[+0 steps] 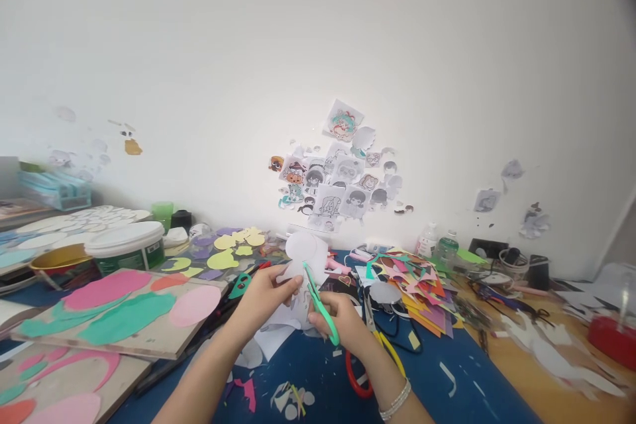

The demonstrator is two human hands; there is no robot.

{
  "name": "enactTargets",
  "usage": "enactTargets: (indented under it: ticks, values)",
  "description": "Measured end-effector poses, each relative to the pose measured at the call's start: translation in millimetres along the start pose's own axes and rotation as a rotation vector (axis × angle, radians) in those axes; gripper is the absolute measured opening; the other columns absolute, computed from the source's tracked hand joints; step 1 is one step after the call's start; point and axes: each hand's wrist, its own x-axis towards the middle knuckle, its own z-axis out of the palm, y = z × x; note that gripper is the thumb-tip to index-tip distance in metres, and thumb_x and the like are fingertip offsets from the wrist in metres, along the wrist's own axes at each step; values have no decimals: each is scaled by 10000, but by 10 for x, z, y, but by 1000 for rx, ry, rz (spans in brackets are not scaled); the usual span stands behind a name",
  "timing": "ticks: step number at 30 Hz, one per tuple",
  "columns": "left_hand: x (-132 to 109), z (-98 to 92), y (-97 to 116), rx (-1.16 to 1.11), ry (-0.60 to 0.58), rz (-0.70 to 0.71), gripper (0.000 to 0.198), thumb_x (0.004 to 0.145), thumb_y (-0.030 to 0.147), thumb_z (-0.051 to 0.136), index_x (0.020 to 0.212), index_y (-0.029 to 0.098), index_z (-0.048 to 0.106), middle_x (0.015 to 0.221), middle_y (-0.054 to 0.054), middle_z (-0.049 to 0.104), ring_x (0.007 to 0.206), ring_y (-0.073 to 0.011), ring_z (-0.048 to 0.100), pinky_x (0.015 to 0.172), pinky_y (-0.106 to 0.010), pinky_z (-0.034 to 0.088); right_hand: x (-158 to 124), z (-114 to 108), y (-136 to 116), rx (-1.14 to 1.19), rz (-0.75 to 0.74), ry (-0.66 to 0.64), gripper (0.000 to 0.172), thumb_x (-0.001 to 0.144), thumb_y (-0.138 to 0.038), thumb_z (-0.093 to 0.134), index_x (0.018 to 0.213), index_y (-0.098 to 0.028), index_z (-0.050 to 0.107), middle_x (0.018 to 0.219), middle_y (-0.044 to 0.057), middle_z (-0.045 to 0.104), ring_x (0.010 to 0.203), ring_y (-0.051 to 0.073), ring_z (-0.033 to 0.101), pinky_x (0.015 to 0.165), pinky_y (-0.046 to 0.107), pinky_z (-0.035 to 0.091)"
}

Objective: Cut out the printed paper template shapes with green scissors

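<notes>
My left hand (pixel 268 295) pinches a white paper cutout (pixel 301 247) with a rounded top, held above the blue table cover. Around the green handles of a pair of scissors (pixel 320 305) my right hand (pixel 338 318) is closed. The blades point up and left, close by the left fingertips at the paper's edge. Whether they are biting into the paper I cannot tell. Beneath my right wrist lie a second pair of scissors with a red and yellow handle (pixel 358 381), partly covered by the arm. White paper pieces (pixel 273 338) lie below the hands.
Boards with pink and green paper shapes (pixel 129 315) stand at the left, near a white-lidded tub (pixel 124 238). A heap of coloured paper scraps (pixel 422 285) lies at the right. Drawings (pixel 342 179) are stuck on the wall; small offcuts (pixel 291 401) lie in front.
</notes>
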Motion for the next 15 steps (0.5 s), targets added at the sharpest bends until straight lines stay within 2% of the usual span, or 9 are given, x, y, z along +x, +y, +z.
enactTargets:
  ticks: [3, 6, 10, 15]
  values:
    - [-3, 43, -11, -68, 66, -22, 270, 693, 410, 554, 619, 152, 534, 456, 31, 525, 473, -116, 488, 524, -229, 392, 8, 35, 4, 46, -7, 4, 277, 699, -370, 640, 659, -134, 500, 447, -58, 415, 390, 63, 377, 388, 177, 291]
    - [-13, 64, -9, -91, 74, 16, 305, 716, 423, 520, 568, 157, 518, 459, 24, 532, 471, -118, 496, 527, -233, 406, 15, 60, 19, 71, -21, 19, 288, 711, -389, 623, 658, -136, 495, 447, -57, 417, 387, 59, 367, 387, 178, 283]
    - [-1, 76, -50, 33, 112, 92, 313, 751, 415, 468, 562, 167, 503, 446, 31, 513, 456, -123, 501, 507, -231, 395, 20, 84, 23, 102, -19, 44, 305, 720, -414, 605, 652, -142, 486, 440, -61, 411, 383, 58, 362, 389, 181, 285]
    - [14, 108, -104, 143, 160, 123, 302, 755, 413, 460, 569, 177, 481, 422, 43, 496, 433, -120, 495, 491, -226, 382, 17, 107, -25, 129, 1, 61, 306, 721, -423, 596, 671, -140, 493, 445, -61, 416, 391, 60, 369, 395, 182, 290]
